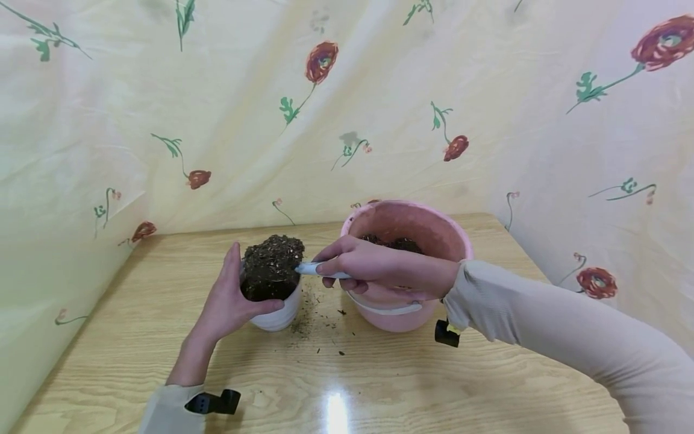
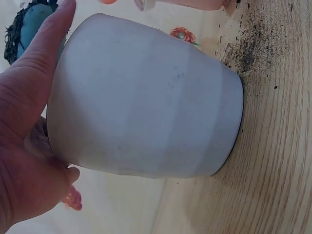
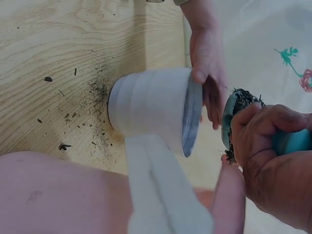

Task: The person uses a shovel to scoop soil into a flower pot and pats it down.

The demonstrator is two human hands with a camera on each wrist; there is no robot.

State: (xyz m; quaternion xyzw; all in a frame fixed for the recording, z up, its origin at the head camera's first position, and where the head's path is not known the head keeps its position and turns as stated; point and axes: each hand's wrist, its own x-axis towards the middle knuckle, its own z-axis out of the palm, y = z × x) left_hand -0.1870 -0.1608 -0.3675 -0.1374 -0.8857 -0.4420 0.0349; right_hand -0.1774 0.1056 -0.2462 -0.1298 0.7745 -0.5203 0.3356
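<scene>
A white ribbed flower pot stands on the table. My left hand holds it at the left, thumb across the near side of the rim and fingers along the far left. In my right hand is the handle of a light blue garden trowel. Dark potting soil is heaped on the trowel over the pot's mouth, hiding most of the blade in the head view. The left wrist view shows the pot's outer wall and the trowel's teal underside above the rim.
A pink bucket with a white handle stands to the right, under my right forearm, dark soil inside. Spilled soil crumbs lie on the wooden table between pot and bucket. A flowered curtain surrounds the table.
</scene>
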